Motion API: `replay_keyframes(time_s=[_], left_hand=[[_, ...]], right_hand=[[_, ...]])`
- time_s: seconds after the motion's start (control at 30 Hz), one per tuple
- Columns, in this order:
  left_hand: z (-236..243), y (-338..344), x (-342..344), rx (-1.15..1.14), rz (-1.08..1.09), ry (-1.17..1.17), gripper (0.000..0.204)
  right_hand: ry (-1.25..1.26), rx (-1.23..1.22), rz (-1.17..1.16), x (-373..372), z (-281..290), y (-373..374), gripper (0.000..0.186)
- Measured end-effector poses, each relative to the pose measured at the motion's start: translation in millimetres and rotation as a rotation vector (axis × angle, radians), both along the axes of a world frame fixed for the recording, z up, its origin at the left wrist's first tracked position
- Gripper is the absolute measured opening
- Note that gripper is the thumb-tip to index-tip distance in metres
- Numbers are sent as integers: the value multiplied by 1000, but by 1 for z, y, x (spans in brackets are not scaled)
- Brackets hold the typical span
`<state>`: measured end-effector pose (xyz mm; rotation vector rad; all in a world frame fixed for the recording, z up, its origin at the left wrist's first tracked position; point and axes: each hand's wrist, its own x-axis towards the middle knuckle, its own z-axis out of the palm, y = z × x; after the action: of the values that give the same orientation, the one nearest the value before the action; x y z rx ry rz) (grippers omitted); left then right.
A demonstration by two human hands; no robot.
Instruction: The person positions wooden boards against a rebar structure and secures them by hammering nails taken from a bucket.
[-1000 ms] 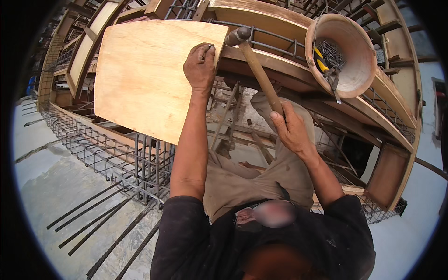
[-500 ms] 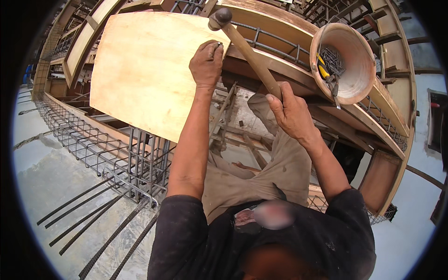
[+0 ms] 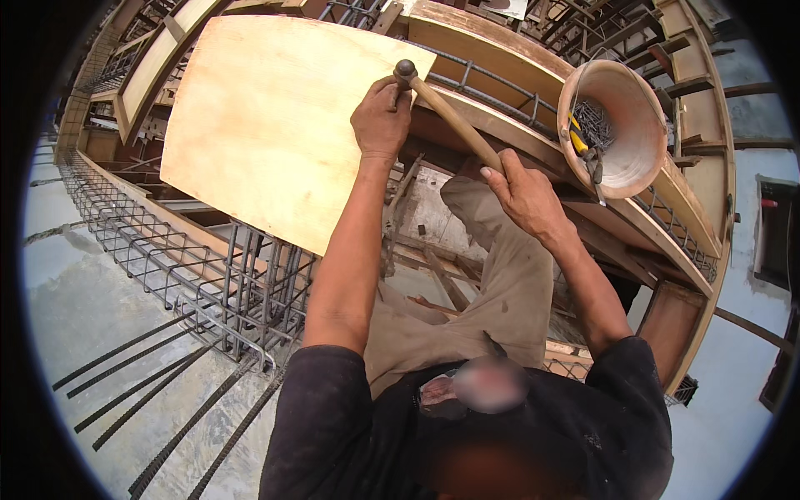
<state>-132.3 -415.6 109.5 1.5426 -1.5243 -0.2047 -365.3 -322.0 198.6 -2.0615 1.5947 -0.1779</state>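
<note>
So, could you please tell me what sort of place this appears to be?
It is most likely a building site: bare ribbed steel bars jut out at lower left, wooden formwork stands around, and the right hand grips a hammer.

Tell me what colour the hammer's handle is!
The hammer's handle is light brown; it shows best in the head view.

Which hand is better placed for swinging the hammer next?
Probably the right hand: it grips the hammer, whose head sits near the upper right corner of the board. The left hand is at the board, its fingers close by that head.
</note>
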Motion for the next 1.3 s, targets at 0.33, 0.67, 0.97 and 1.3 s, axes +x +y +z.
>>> replay_keyframes(time_s=[0.33, 0.67, 0.97, 1.3], left_hand=[[-6, 4, 5, -170, 181, 91, 22], [0, 30, 4, 119, 17, -666, 77], [-8, 28, -4, 149, 76, -940, 73], [-7, 29, -2, 140, 84, -925, 69]], right_hand=[[-149, 95, -132, 16, -35, -16, 39], [-419, 98, -233, 35, -68, -2, 42], [-1700, 794, -894, 112, -71, 62, 40], [-1762, 844, -832, 126, -75, 42, 39]])
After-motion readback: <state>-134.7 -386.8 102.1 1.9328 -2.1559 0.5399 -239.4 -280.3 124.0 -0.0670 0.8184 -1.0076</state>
